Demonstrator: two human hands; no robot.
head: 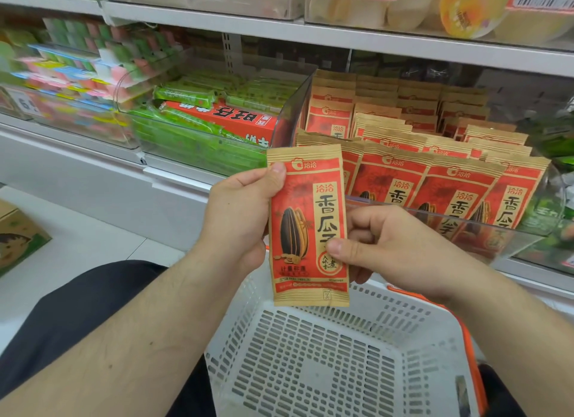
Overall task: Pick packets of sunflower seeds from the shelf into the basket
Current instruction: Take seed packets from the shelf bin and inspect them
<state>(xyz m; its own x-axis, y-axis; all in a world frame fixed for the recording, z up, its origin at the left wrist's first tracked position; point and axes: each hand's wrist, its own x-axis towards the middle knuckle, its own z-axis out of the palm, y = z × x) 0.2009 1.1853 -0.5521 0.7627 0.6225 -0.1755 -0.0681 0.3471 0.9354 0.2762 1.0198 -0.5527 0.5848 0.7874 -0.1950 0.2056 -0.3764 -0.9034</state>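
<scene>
Sunflower seed packet (309,227), red and tan with a big striped seed printed on its front, held upright just above the white basket (329,363) and in front of the shelf bin. Gripped on its left edge by the left hand (237,217), thumb pressed over the top corner, the other fingers hidden behind the packet. Pinched near its lower right edge by the right hand (388,248), thumb on the front face, remaining fingers curled behind. Lower end of the packet hanging over the basket's far rim, not touching the slotted floor. Basket's inside showing only bare slotted plastic (orange handle (469,348) lying along its right side). Beyond the packet, a clear plastic bin (484,233) on the shelf (341,34), packed with rows of matching seed packets (459,196) standing on end, front row leaning against the bin's transparent lip. Left of that bin, a second clear tray with green wrapped bars (186,96) and a red box (230,118) lying flat among them. Further left, blurred pastel packs (62,74). Down at the far left of the basket, a cardboard carton (18,233) on the pale floor.
</scene>
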